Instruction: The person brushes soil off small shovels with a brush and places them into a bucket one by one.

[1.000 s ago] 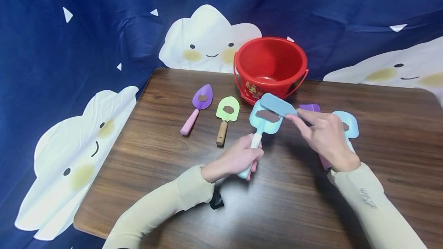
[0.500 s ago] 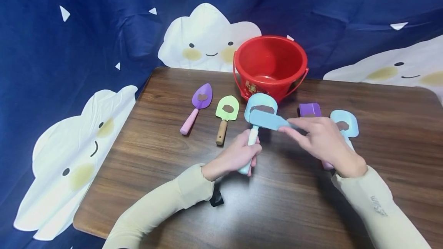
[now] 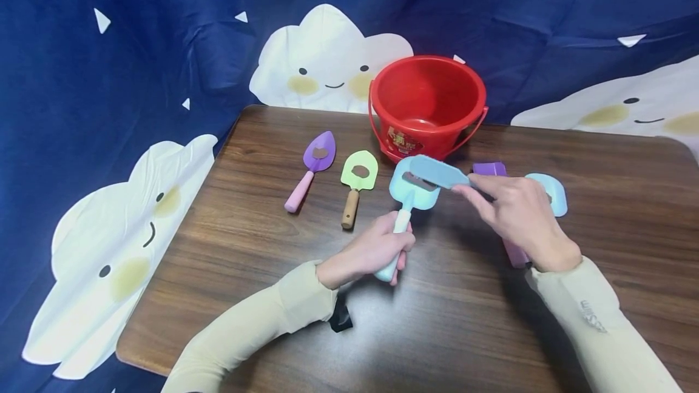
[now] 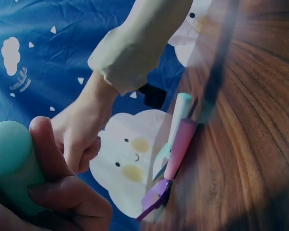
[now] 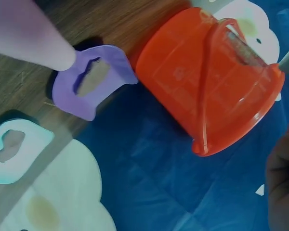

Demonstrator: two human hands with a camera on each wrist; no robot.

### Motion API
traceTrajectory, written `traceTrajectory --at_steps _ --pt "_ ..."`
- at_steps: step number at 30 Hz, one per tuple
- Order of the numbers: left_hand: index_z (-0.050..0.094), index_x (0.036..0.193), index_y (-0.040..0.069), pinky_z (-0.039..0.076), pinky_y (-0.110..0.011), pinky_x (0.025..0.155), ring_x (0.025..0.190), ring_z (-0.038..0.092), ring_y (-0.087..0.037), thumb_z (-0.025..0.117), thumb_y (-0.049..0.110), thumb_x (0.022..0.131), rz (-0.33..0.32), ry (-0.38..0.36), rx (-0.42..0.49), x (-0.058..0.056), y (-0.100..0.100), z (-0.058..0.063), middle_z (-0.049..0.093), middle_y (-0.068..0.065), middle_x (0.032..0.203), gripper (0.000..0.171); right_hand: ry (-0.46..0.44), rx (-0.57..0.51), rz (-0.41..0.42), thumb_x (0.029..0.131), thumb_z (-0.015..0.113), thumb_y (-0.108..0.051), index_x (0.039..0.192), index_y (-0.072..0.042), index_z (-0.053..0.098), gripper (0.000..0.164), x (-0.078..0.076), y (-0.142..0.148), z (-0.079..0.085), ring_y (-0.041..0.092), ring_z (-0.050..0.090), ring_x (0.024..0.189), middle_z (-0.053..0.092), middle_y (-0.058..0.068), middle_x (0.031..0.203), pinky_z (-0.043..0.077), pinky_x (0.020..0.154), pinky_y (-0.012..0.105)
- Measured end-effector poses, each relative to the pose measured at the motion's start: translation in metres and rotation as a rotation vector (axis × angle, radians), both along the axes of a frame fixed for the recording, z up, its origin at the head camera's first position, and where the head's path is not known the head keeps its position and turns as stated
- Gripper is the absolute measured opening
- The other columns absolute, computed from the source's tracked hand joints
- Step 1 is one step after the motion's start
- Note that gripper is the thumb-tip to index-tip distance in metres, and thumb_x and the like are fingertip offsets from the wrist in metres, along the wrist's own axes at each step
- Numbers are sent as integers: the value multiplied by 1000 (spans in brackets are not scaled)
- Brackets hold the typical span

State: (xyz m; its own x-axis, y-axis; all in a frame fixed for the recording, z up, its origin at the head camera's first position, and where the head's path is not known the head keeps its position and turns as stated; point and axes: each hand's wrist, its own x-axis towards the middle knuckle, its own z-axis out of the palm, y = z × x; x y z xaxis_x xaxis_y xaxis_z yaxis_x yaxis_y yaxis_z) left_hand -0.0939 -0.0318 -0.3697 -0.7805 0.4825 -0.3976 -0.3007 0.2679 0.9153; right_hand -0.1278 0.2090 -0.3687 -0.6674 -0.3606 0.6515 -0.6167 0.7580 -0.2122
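Note:
My left hand (image 3: 377, 247) grips the pale handle of a light-blue toy shovel (image 3: 407, 200), which is held above the table. A dark brown patch lies on its blade. My right hand (image 3: 519, 214) pinches the end of a flat blue tool (image 3: 439, 171) between thumb and fingers. That tool slants over the upper right of the shovel blade and hides part of the patch; whether it touches is unclear. In the left wrist view the left fingers (image 4: 70, 197) curl round the mint handle (image 4: 12, 149). The right wrist view shows only the edge of the right hand (image 5: 284, 168).
A red bucket (image 3: 428, 102) stands behind the held shovel. Left lie a purple trowel (image 3: 322, 159) and a green shovel (image 3: 352, 184). Right, partly hidden by the right hand, lie a purple shovel (image 3: 489, 168) and another blue shovel (image 3: 557, 193). Brown patches show on several blades.
The blue tool swept down toward the shovel's neck half a second ago, and is now back at the blade's upper right. The left hand keeps its grip, the shovel shifting slightly.

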Motion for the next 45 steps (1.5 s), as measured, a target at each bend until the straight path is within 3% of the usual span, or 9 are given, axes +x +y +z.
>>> traceTrajectory --at_steps 7,12,18,24,30,33,37,41,45 --pt "44 93 8 49 -36 36 32 48 -20 47 1 83 -25 -35 0 2 2 -3 49 -6 51 12 -55 -37 -56 82 76 -32 98 -4 75 33 0 5 -3 24 58 49 73 13 76 32 43 25" --pt "44 93 6 48 -35 35 31 48 -19 46 1 84 -5 -26 17 0 1 -7 49 -6 51 11 -108 -79 -26 73 82 -20 102 -3 75 34 5 1 2 26 67 60 75 13 83 43 51 26" --pt "43 97 6 49 -30 36 33 50 -19 47 4 88 20 0 9 0 0 -8 50 -7 53 10 -189 14 117 77 80 -27 104 -9 75 33 11 -11 5 12 60 56 75 5 83 36 47 15" --pt "44 97 7 49 -30 37 34 51 -20 49 5 89 28 9 -4 1 2 -7 51 -7 53 10 -154 92 59 84 72 -39 98 -14 74 28 10 -16 4 7 45 49 69 2 68 26 40 19" --pt "44 96 7 48 -29 36 34 50 -20 49 4 87 34 -20 19 4 2 -6 51 -7 53 10 -39 68 6 95 46 -57 91 -10 72 54 5 -12 -1 13 41 44 64 6 62 20 38 22" --pt "44 96 7 49 -30 37 34 51 -20 48 4 88 7 -22 2 5 2 -5 52 -6 53 9 -5 30 -42 94 54 -51 93 -6 72 48 3 -7 -3 16 44 43 67 10 65 21 38 24" --pt "44 97 7 49 -31 37 34 51 -21 48 4 89 -20 -10 -14 4 2 -4 52 -7 53 9 -41 14 -101 83 73 -32 95 -6 72 29 3 -2 -4 13 38 42 64 9 60 22 39 23" --pt "44 97 7 49 -31 37 34 51 -20 48 4 89 -13 -17 3 2 2 -6 51 -7 53 9 -87 -15 -119 76 80 -21 101 -3 72 32 5 -1 -2 13 42 44 68 11 66 26 41 22" --pt "44 98 7 50 -33 37 34 51 -20 47 5 89 8 -21 10 0 1 -9 52 -7 53 11 -92 -43 -47 85 71 -40 102 -3 73 41 8 -6 2 19 55 49 73 12 76 33 43 22"
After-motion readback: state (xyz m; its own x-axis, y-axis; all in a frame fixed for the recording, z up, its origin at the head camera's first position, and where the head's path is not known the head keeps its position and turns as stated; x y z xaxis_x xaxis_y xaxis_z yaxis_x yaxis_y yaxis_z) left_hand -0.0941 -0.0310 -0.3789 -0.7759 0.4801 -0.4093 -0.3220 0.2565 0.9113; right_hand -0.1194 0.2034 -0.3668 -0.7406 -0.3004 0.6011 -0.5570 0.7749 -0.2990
